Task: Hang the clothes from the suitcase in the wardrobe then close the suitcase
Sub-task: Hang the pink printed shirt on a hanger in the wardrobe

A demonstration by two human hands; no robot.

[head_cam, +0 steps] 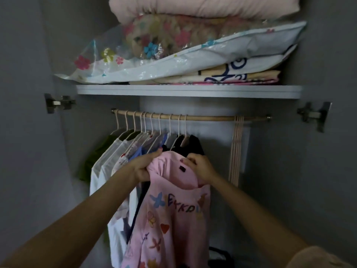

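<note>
A pink T-shirt (173, 219) with coloured flowers, hearts and letters hangs down in front of me inside the wardrobe. My left hand (144, 167) grips its left shoulder and my right hand (201, 167) pinches the fabric by the collar. Above them runs the wooden rail (212, 118), with several garments on pale hangers (146, 136) crowded on its left half. Several empty hangers (236, 147) dangle at the rail's right end. Whether a hanger sits inside the pink shirt is hidden. The suitcase is out of view.
A white shelf (189, 91) above the rail carries a flowered plastic storage bag (154, 60), folded bedding and a pink duvet (202, 6). Grey wardrobe doors with metal hinges (58, 103) stand open on both sides. A dark object (218, 256) lies at the wardrobe bottom.
</note>
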